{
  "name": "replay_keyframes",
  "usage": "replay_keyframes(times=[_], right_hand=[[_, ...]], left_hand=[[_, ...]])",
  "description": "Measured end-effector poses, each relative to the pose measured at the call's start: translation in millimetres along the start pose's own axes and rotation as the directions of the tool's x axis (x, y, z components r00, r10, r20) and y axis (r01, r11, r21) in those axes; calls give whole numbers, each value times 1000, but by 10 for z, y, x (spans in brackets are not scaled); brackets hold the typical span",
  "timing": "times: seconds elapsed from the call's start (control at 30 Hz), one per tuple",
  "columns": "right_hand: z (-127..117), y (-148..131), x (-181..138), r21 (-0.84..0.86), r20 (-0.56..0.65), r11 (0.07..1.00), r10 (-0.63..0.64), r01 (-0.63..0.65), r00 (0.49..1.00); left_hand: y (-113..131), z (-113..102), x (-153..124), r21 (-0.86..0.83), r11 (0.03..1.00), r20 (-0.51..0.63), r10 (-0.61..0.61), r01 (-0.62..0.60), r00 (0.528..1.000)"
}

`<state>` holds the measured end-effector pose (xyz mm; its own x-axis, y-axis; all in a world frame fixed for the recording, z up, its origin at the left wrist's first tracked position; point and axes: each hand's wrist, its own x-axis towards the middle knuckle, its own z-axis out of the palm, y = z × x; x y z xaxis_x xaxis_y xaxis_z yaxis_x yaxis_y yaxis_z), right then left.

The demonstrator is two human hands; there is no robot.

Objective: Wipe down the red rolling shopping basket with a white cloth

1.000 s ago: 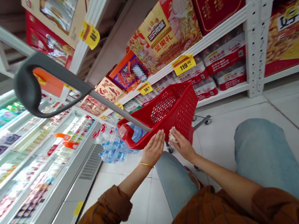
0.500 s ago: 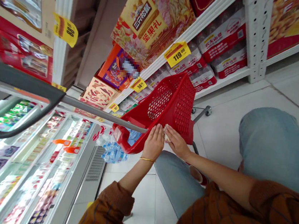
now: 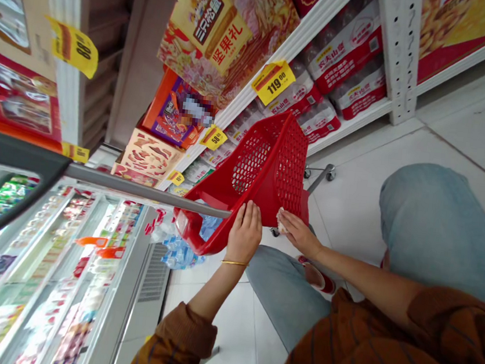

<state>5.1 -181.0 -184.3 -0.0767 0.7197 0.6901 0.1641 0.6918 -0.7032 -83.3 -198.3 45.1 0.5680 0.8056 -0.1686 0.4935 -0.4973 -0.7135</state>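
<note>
A red wheeled shopping basket [image 3: 270, 167] stands on the floor in front of me, with its grey pull handle [image 3: 3, 163] reaching toward the upper left. My left hand [image 3: 244, 233] lies flat with fingers together against the basket's near wall. My right hand [image 3: 296, 230] presses a small whitish wad [image 3: 280, 226] against the same wall, just right of the left hand. A blue-labelled water bottle [image 3: 209, 226] shows inside the basket.
An open chiller [image 3: 39, 275] full of packets runs along the left. White shelves [image 3: 341, 117] with gift boxes, bottled-water packs and yellow price tags line the back right. Bottled water packs [image 3: 179, 254] lie on the floor by the basket. My bent knees in jeans [image 3: 431, 221] fill the right.
The view has tilted, so the handle grip slid out at the left. My right hand with the wad moved slightly down and right along the basket wall. The left hand stayed on the wall.
</note>
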Motion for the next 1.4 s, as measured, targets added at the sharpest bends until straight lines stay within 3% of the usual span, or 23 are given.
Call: replay_keyframes(times=[0.23,0.47,0.73,1.1,1.23,1.4], right_hand=[[-28,-152,144,58,-72,996,68,-64,995],[-8,-372,415,125,-86,992,35,-24,996],[78,-110,111,35,0,999,-11,11,1000],[119,137,-181,7,-49,993,122,-122,991],[78,-13,-27,31,-103,990,139,-137,985],[63,-204,274,94,-113,987,142,-131,983]], left_hand=[[60,43,127,26,998,29,60,-61,998],[100,165,181,-44,998,38,50,-48,998],[75,197,150,-19,997,27,81,-81,996],[112,216,150,-33,999,19,42,-42,999],[143,215,163,-52,998,19,22,-21,1000],[237,273,245,-36,996,23,82,-81,996]])
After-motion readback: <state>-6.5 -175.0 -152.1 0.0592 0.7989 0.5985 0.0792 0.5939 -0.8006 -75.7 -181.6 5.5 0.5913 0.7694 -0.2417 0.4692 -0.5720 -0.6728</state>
